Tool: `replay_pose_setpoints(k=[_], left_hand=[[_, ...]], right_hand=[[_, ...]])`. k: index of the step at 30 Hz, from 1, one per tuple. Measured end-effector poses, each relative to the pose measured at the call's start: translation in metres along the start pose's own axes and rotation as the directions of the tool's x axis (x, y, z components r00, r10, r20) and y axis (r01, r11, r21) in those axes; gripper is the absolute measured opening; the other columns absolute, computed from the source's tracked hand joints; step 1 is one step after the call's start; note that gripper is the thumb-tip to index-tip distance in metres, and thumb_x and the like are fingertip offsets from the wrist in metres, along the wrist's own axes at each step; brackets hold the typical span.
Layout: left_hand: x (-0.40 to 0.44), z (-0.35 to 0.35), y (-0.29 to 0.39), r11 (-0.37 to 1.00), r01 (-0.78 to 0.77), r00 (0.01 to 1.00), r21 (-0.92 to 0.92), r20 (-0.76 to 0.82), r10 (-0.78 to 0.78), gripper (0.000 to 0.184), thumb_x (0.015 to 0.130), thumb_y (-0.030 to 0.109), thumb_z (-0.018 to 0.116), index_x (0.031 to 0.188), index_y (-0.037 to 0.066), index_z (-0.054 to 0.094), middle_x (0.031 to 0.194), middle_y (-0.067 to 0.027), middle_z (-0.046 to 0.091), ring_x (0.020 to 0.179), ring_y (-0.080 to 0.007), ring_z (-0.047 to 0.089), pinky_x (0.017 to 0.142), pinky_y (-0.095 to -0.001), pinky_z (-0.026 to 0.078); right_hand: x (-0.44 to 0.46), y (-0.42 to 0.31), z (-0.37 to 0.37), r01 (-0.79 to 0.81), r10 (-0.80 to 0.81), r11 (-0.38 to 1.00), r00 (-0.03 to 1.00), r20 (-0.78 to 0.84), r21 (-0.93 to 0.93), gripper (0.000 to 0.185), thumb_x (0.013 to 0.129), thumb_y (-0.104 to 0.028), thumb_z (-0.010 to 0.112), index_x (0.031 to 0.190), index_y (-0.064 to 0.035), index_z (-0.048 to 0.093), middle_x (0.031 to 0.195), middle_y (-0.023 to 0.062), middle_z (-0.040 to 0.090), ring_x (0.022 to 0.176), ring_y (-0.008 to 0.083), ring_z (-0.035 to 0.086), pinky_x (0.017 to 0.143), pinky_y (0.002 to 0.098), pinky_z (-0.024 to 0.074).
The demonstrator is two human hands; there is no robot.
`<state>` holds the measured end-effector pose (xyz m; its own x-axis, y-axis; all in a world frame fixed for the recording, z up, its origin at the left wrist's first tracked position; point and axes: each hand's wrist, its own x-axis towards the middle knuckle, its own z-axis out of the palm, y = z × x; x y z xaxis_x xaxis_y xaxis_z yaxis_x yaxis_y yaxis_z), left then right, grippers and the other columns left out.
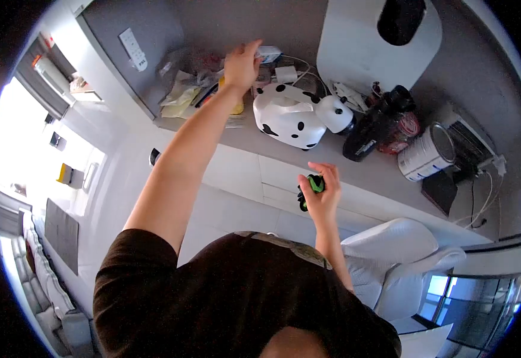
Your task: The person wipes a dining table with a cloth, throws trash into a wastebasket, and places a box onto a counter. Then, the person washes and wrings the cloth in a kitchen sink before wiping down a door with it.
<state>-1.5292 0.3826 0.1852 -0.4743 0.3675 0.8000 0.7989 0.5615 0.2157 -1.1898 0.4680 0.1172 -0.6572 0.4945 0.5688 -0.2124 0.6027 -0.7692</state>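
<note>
While reaching across the desk point(380, 174), has a white remote control point(132, 49) at far left on the side panel point(108, 36), then loose papers point(180, 101), then the left hand point(241, 68), with fingers partly bent close to a small white box point(269, 54); cannot tell whether gripping anything there. Next, has a white adapter point(285, 74) behind a black-spotted cow figure point(299, 116). Holds a small green-and-black object point(315, 183) in the right hand point(327, 200), in front of the drawers point(230, 173). Farther right, has a black bottle point(369, 128), a red-lidded jar point(401, 132) and a white can point(424, 156) near one another.
</note>
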Motion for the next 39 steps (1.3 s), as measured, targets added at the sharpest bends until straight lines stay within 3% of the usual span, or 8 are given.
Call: replay_pose_setpoints(k=[4, 7, 16, 20, 26, 32, 38, 39], left_hand=[[-0.013, 0.007, -0.001, 0.99, 0.038, 0.999, 0.136, 0.024, -0.042, 0.033, 0.08, 0.027, 0.068, 0.107, 0.012, 0.057, 0.093, -0.0129, 0.062, 0.091, -0.0357, 0.06, 0.079, -0.0467, 0.045], [-0.016, 0.007, -0.005, 0.964, -0.041, 0.929, 0.264, 0.366, -0.061, 0.033, 0.076, 0.041, 0.07, 0.096, 0.015, 0.063, 0.096, -0.0113, 0.064, 0.098, -0.0316, 0.059, 0.083, -0.0525, 0.041], [-0.049, -0.093, -0.005, 0.996, -0.088, 0.992, 0.0, 0.092, 0.088, 0.025, 0.089, 0.029, 0.062, 0.104, 0.01, 0.068, 0.102, -0.0089, 0.065, 0.093, -0.027, 0.061, 0.085, -0.0372, 0.048], [-0.138, -0.166, -0.017, 0.72, 0.449, 0.892, -0.529, 0.31, -0.328, 0.023, 0.092, 0.023, 0.059, 0.104, 0.004, 0.065, 0.086, -0.0072, 0.067, 0.076, -0.015, 0.063, 0.071, -0.0283, 0.05], [-0.284, -0.324, -0.059, 0.454, 0.721, 0.65, -0.524, 0.285, -0.704, 0.023, 0.094, 0.021, 0.056, 0.098, 0.0, 0.066, 0.082, -0.0045, 0.066, 0.079, -0.0111, 0.061, 0.074, -0.0259, 0.048], [-0.422, -0.507, -0.062, 0.281, 0.886, 0.318, -0.369, 0.041, -0.947, 0.021, 0.095, 0.018, 0.053, 0.097, 0.0, 0.065, 0.083, -0.004, 0.065, 0.08, -0.011, 0.061, 0.075, -0.0265, 0.049], [-0.563, -0.713, -0.005, 0.314, 0.869, 0.203, -0.381, -0.306, -0.93, 0.021, 0.094, 0.017, 0.054, 0.099, -0.001, 0.064, 0.088, -0.0045, 0.065, 0.084, -0.0109, 0.061, 0.078, -0.0268, 0.049], [-0.509, -0.644, 0.016, 0.242, 0.889, 0.107, -0.388, -0.338, -0.935, 0.021, 0.094, 0.017, 0.055, 0.101, -0.001, 0.063, 0.089, -0.0049, 0.064, 0.085, -0.0105, 0.06, 0.079, -0.027, 0.049]], right_hand=[[-0.003, 0.004, 0.015, -0.021, 0.018, 0.998, 0.999, 0.046, 0.06, 0.031, 0.071, -0.012, 0.079, 0.096, -0.0019, 0.064, 0.093, 0.0128, 0.059, 0.081, 0.0252, 0.059, 0.069, 0.0336, 0.0475], [-0.007, 0.003, 0.024, -0.06, 0.054, 0.996, 0.994, 0.098, 0.064, 0.032, 0.071, -0.012, 0.078, 0.097, -0.0021, 0.064, 0.093, 0.0122, 0.059, 0.081, 0.0247, 0.059, 0.069, 0.0335, 0.0471], [-0.013, -0.011, 0.06, -0.032, 0.006, 0.988, 0.986, 0.169, 0.152, 0.028, 0.074, -0.014, 0.077, 0.095, -0.0023, 0.064, 0.095, 0.0114, 0.06, 0.083, 0.0231, 0.059, 0.072, 0.032, 0.0472], [-0.019, -0.04, 0.095, -0.112, 0.052, 0.968, 0.965, 0.259, 0.225, 0.026, 0.077, -0.014, 0.075, 0.096, -0.001, 0.063, 0.093, 0.0104, 0.06, 0.081, 0.0185, 0.059, 0.071, 0.0291, 0.047], [-0.059, -0.115, 0.19, -0.41, 0.107, 0.792, 0.823, 0.558, 0.452, 0.015, 0.086, -0.011, 0.066, 0.097, -0.0007, 0.064, 0.08, -0.002, 0.06, 0.069, 0.0028, 0.05, 0.063, 0.0183, 0.0409], [-0.156, -0.231, 0.308, -0.825, 0.033, 0.389, 0.457, 0.889, 0.41, 0.02, 0.087, -0.022, 0.07, 0.093, -0.0039, 0.063, 0.08, 0.0007, 0.061, 0.066, 0.004, 0.052, 0.056, 0.0189, 0.0419], [-0.345, -0.422, 0.414, -0.896, -0.304, 0.442, -0.112, 0.946, 0.036, 0.029, 0.09, -0.033, 0.065, 0.091, -0.0044, 0.061, 0.079, 0.0037, 0.06, 0.065, 0.0093, 0.057, 0.055, 0.0222, 0.0478], [-0.285, -0.374, 0.412, -0.898, -0.327, 0.432, -0.245, 0.913, -0.087, 0.031, 0.091, -0.036, 0.063, 0.091, -0.0044, 0.061, 0.078, 0.0041, 0.059, 0.065, 0.01, 0.057, 0.054, 0.0228, 0.0476]])
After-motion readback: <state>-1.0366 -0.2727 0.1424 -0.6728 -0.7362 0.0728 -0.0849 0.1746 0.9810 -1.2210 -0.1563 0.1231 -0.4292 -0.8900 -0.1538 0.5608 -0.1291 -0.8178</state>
